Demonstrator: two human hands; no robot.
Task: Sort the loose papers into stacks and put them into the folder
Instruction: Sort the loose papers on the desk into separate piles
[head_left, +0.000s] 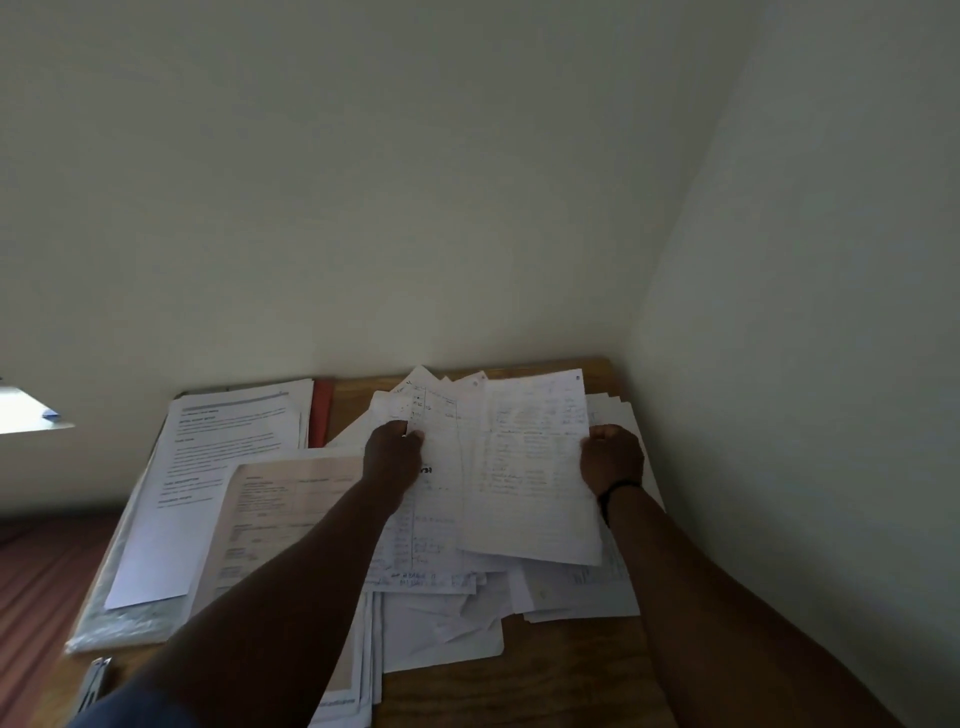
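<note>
Up near the far right corner of the brown wooden table, both hands are closed on paper. The right hand grips the right edge of a white handwritten sheet, fingers curled round the margin; a dark band circles that wrist. The left hand pinches a second white sheet with ruled columns near its upper left part, thumb on top. The two hands are apart, with the held sheets spanning the gap between them, the right-hand sheet overlapping the other.

Both sheets run lengthwise away from the person, top edges toward the wall; the right one tilts slightly clockwise and appears lifted off the heap below. Beneath and around them lies a loose heap of white papers, thin, flat, some creased, corners fanned at different angles, reaching toward the near table edge.

Left of the heap sits a pale pinkish printed form on its own stack, partly under the left forearm. Further left is a neat stack of white printed pages, lying on a clear, glossy plastic folder whose wrinkled edge sticks out at the near left. A red strip of card shows behind that stack, against the wall.
</note>
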